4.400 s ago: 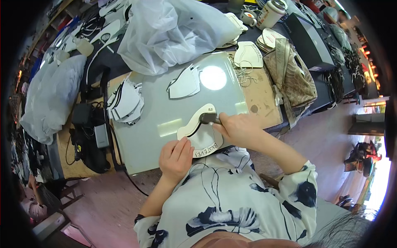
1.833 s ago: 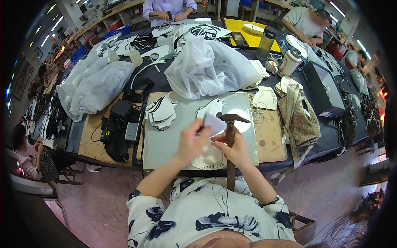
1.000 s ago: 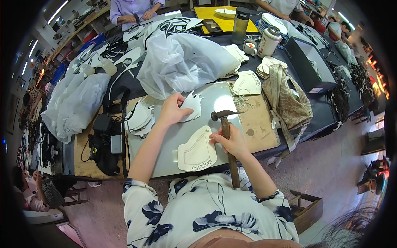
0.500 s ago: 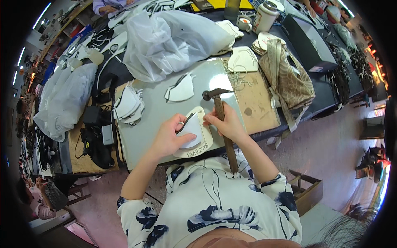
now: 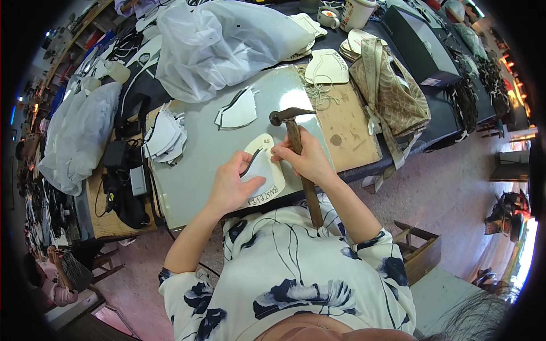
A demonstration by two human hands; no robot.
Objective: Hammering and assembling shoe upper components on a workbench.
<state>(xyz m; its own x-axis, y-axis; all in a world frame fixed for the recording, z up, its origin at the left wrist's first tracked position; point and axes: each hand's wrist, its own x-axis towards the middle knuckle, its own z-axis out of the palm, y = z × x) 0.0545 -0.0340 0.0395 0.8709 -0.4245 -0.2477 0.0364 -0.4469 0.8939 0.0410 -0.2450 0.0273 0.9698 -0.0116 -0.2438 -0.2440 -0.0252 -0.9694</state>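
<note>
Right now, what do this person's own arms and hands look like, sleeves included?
The left hand and right hand are bare, without gloves. Loose white fabric sleeves with dark blue flower-like blotches end near the elbows, leaving both forearms uncovered. No watch shows.

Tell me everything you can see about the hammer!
The hammer has a dark, metal-looking head, with a rounded left end and a thin, tapering right end. Its long brown handle looks wooden. The right hand holds it by the handle, head pointing away from the person, tail end toward their clothes; I can't tell whether it touches them.
</note>
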